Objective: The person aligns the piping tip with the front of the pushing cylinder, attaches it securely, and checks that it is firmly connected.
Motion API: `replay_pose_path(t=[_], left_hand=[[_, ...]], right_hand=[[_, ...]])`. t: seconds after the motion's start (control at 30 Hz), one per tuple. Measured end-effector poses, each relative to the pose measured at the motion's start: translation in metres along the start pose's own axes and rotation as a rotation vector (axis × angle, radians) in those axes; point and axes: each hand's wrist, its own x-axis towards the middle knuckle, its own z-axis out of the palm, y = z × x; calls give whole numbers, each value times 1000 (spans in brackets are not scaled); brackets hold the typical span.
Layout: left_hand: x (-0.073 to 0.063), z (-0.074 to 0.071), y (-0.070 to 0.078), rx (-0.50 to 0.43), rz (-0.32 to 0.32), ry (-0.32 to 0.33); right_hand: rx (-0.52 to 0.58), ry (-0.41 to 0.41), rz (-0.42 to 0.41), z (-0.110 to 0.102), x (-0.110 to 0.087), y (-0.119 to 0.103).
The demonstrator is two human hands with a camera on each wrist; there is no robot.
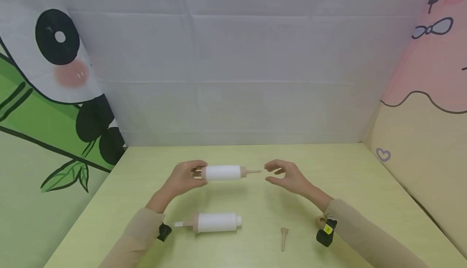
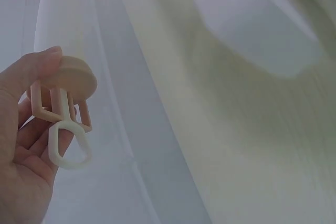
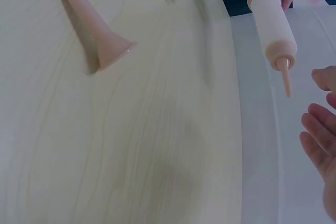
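Observation:
In the head view, my left hand (image 1: 184, 177) holds a white syringe (image 1: 223, 172) with beige end caps, level above the table. My thumb and fingers grip its left end cap. The left wrist view shows the beige frame and pale pull ring (image 2: 54, 148) of its plunger below that cap. A thin beige nozzle (image 1: 253, 171) points right from the other end. Just past the nozzle's tip, my right hand (image 1: 290, 177) is apart from it, thumb and fingers spread with nothing between them. The right wrist view shows the same gap beside the nozzle (image 3: 286, 80).
A second white syringe-like tube (image 1: 217, 222) lies on the table (image 1: 255, 251) nearer to me. To its right lies a loose beige flared nozzle (image 1: 283, 237). Beside my right wrist, a small round beige piece (image 1: 320, 221) is partly hidden. Printed cloth walls surround the table.

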Motion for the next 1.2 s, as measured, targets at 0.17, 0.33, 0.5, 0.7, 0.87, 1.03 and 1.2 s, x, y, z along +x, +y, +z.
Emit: replay_pose_path(t=[0.17,0.33,0.5,0.7,0.87,1.03,1.2], left_hand=[[-1,-2,-9,-35,-70,-10],[0,-3,-21,-44,-106,-32],[5,-2,-33,-13,-134,-34],[9,-2,-41,25,-178,-27],[11,0,-49,45,-199,-34],[12,2,-56,60,-215,-46],[12,2,-62,51,-222,-59]], right_hand=[[-7,-2,14,-3,-5,5],[-5,-4,16,-6,-7,9],[7,-9,30,-6,-9,10],[-1,-24,38,-6,-9,10],[0,-24,33,-4,-10,11],[-7,-32,28,-3,-10,11],[-2,-50,56,-3,-11,8]])
